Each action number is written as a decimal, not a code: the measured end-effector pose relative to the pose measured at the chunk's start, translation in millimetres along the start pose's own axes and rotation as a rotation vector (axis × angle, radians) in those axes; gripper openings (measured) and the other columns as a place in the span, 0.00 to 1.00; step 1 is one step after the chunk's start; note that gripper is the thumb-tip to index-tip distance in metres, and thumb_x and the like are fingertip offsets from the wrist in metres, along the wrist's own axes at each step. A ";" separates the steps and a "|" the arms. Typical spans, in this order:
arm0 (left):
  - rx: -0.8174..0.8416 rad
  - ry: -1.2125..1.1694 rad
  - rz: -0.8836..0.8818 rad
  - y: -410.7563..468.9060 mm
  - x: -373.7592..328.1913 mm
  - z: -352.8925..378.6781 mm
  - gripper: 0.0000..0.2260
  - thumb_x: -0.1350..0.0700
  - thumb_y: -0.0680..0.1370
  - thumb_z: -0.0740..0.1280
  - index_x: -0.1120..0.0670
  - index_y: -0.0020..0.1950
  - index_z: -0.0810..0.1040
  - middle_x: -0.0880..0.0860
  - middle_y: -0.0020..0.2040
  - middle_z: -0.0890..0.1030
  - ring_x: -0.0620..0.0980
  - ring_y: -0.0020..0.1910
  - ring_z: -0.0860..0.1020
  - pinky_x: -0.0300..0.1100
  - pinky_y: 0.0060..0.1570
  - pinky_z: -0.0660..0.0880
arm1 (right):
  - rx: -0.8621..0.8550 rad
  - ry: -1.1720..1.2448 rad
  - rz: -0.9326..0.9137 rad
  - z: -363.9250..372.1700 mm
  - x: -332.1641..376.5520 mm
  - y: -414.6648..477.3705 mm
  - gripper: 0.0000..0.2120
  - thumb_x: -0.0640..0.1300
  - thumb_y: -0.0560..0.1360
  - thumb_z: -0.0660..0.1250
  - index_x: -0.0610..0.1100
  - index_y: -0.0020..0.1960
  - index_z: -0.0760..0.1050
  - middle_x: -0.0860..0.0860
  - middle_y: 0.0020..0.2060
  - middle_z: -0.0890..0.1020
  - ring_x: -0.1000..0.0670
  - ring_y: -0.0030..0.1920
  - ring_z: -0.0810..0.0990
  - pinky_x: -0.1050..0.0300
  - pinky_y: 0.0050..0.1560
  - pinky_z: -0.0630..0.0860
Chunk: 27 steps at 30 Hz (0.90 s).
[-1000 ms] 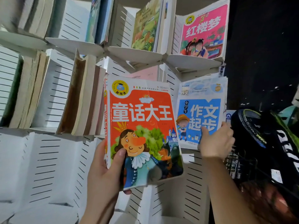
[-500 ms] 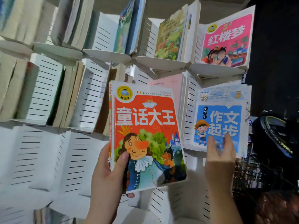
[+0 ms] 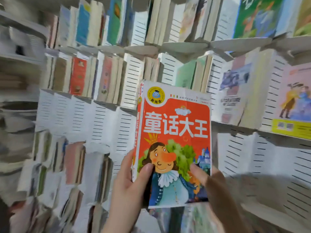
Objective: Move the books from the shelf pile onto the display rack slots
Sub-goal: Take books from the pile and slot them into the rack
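Note:
An orange children's book [image 3: 175, 132] with white Chinese characters and a cartoon prince stands upright in front of me. My left hand [image 3: 129, 187] grips its lower spine side, thumb lying on the cover. My right hand [image 3: 213, 185] holds the lower right corner, thumb on the cover. Behind the book spreads the white slotted display rack [image 3: 107, 121], its tiers full of books standing edge-on or cover-out.
To the right, cover-out books fill slots: a pale grey one [image 3: 234, 93] and a pink one with a yellow band [image 3: 296, 101]. Bare white slotted panels [image 3: 252, 152] sit below them. A stack of books [image 3: 15, 132] lies blurred at far left.
My right hand left the blue book in its slot and came onto the orange book's lower right corner. The view swung left along the rack; the blue and pink books went out of sight.

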State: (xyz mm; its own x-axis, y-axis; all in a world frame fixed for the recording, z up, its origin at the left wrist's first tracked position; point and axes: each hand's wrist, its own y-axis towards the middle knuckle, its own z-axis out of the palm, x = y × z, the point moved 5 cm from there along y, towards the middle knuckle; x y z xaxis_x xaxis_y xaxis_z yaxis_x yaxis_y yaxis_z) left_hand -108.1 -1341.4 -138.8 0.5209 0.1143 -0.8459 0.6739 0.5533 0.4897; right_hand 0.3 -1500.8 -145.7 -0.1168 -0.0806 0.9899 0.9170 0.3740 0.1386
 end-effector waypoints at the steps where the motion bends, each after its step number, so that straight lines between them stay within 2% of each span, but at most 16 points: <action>1: -0.008 0.034 0.006 6.0 0.3 -28.8 0.20 0.48 0.64 0.69 0.43 0.57 0.76 0.41 0.50 0.83 0.39 0.50 0.80 0.31 0.48 0.75 | -0.002 0.025 -0.012 28.6 -5.8 1.6 0.10 0.43 0.67 0.75 0.41 0.40 0.76 0.52 0.20 0.77 0.54 0.23 0.78 0.64 0.24 0.74; 2: -0.018 0.065 0.004 11.4 0.7 -57.8 0.20 0.45 0.64 0.69 0.41 0.56 0.77 0.41 0.51 0.83 0.40 0.52 0.80 0.33 0.49 0.75 | -0.005 0.059 -0.009 57.3 -11.7 2.3 0.06 0.39 0.71 0.72 0.40 0.40 0.75 0.54 0.18 0.75 0.58 0.20 0.75 0.67 0.21 0.70; 4: -0.058 0.093 -0.029 24.1 2.5 -114.3 0.20 0.42 0.63 0.69 0.39 0.55 0.77 0.42 0.52 0.83 0.43 0.54 0.80 0.43 0.54 0.76 | 0.001 0.103 -0.011 112.3 -21.2 6.1 0.03 0.35 0.73 0.68 0.40 0.42 0.76 0.56 0.17 0.73 0.62 0.17 0.69 0.69 0.20 0.66; 5: -0.074 0.105 -0.041 31.5 2.6 -139.8 0.19 0.43 0.64 0.69 0.38 0.55 0.77 0.43 0.53 0.83 0.44 0.54 0.80 0.47 0.56 0.76 | 0.004 0.104 -0.026 139.5 -25.3 10.5 0.03 0.36 0.72 0.70 0.42 0.42 0.77 0.56 0.19 0.76 0.61 0.20 0.72 0.69 0.22 0.69; 7: -0.105 0.110 -0.066 47.3 3.4 -182.9 0.14 0.45 0.69 0.70 0.37 0.53 0.77 0.44 0.53 0.83 0.46 0.54 0.81 0.50 0.56 0.76 | 0.009 0.096 -0.045 189.1 -36.4 23.9 0.08 0.40 0.65 0.76 0.47 0.41 0.80 0.54 0.30 0.84 0.55 0.32 0.82 0.60 0.37 0.78; 8: -0.119 0.104 -0.090 55.7 5.6 -203.1 0.10 0.46 0.71 0.71 0.36 0.51 0.78 0.45 0.51 0.83 0.48 0.53 0.81 0.52 0.56 0.76 | 0.012 0.095 -0.044 212.2 -39.0 29.5 0.10 0.43 0.61 0.77 0.48 0.41 0.81 0.54 0.34 0.85 0.52 0.37 0.84 0.56 0.43 0.79; 10: -0.125 0.101 -0.126 76.2 12.9 -241.2 0.09 0.47 0.71 0.71 0.34 0.49 0.78 0.46 0.51 0.84 0.49 0.52 0.81 0.55 0.56 0.76 | -0.001 0.082 -0.058 254.8 -45.4 45.6 0.13 0.45 0.60 0.78 0.49 0.42 0.80 0.57 0.35 0.85 0.53 0.39 0.83 0.58 0.42 0.77; 12: -0.113 0.107 -0.140 101.2 25.8 -276.8 0.14 0.44 0.68 0.71 0.36 0.53 0.77 0.47 0.54 0.83 0.51 0.56 0.80 0.57 0.58 0.74 | -0.020 0.075 -0.060 293.2 -54.6 65.2 0.13 0.45 0.61 0.79 0.49 0.42 0.79 0.59 0.30 0.84 0.54 0.34 0.81 0.59 0.40 0.73; 14: -0.133 0.101 -0.155 127.8 43.7 -313.1 0.18 0.44 0.66 0.69 0.39 0.57 0.77 0.46 0.55 0.82 0.50 0.57 0.79 0.55 0.58 0.74 | -0.021 0.019 -0.036 329.8 -67.6 89.8 0.15 0.49 0.59 0.80 0.50 0.42 0.78 0.56 0.28 0.83 0.55 0.32 0.80 0.56 0.40 0.76; 17: -0.152 0.133 -0.167 173.7 67.8 -361.9 0.16 0.47 0.67 0.66 0.38 0.54 0.75 0.42 0.51 0.83 0.45 0.53 0.81 0.47 0.55 0.76 | -0.011 -0.006 -0.007 385.0 -88.7 137.4 0.19 0.54 0.59 0.77 0.49 0.45 0.76 0.51 0.43 0.84 0.47 0.47 0.81 0.48 0.55 0.76; 18: -0.148 0.130 -0.184 188.8 76.2 -378.2 0.16 0.47 0.67 0.67 0.38 0.55 0.75 0.43 0.52 0.83 0.45 0.53 0.81 0.49 0.56 0.75 | -0.003 -0.002 0.018 404.0 -94.2 155.2 0.19 0.51 0.62 0.77 0.48 0.49 0.76 0.49 0.46 0.83 0.46 0.50 0.79 0.49 0.55 0.76; 20: -0.145 0.122 -0.204 220.8 86.3 -409.3 0.19 0.45 0.66 0.69 0.37 0.56 0.75 0.45 0.54 0.83 0.46 0.55 0.80 0.52 0.59 0.74 | 0.043 0.047 0.105 445.7 -106.3 193.5 0.19 0.44 0.67 0.77 0.40 0.53 0.74 0.45 0.47 0.82 0.47 0.47 0.79 0.56 0.45 0.78; 22: -0.144 0.110 -0.210 256.2 94.1 -444.9 0.23 0.44 0.63 0.71 0.38 0.58 0.74 0.47 0.55 0.82 0.48 0.56 0.80 0.53 0.61 0.73 | 0.050 0.069 0.193 491.8 -117.1 229.0 0.19 0.39 0.66 0.77 0.38 0.52 0.73 0.42 0.36 0.83 0.50 0.33 0.80 0.62 0.35 0.77; 23: -0.144 0.097 -0.215 274.6 97.7 -463.8 0.27 0.45 0.61 0.72 0.41 0.60 0.73 0.48 0.55 0.83 0.49 0.56 0.80 0.53 0.61 0.73 | 0.033 0.053 0.205 512.2 -121.9 244.5 0.18 0.39 0.66 0.77 0.40 0.51 0.73 0.45 0.28 0.80 0.52 0.26 0.77 0.63 0.29 0.75; 24: -0.142 0.091 -0.224 292.9 102.9 -483.7 0.30 0.46 0.59 0.72 0.44 0.61 0.72 0.50 0.55 0.83 0.50 0.56 0.80 0.53 0.60 0.73 | 0.028 0.029 0.196 534.7 -124.9 259.4 0.18 0.41 0.65 0.78 0.41 0.51 0.73 0.48 0.27 0.77 0.52 0.25 0.75 0.62 0.28 0.72; 27: -0.146 0.079 -0.250 338.6 123.3 -537.5 0.36 0.49 0.56 0.75 0.48 0.63 0.71 0.51 0.54 0.83 0.50 0.53 0.81 0.45 0.52 0.78 | 0.096 0.057 0.175 597.4 -126.7 286.6 0.21 0.47 0.63 0.80 0.47 0.50 0.72 0.50 0.40 0.78 0.47 0.45 0.76 0.53 0.53 0.71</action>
State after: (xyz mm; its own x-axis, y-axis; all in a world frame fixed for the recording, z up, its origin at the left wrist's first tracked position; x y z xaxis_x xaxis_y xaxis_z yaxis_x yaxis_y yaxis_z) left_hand -97.3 -696.5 -190.8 0.3018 0.0199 -0.9532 0.6910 0.6842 0.2331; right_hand 50.1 -831.4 -213.3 0.0655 -0.0578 0.9962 0.8807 0.4728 -0.0305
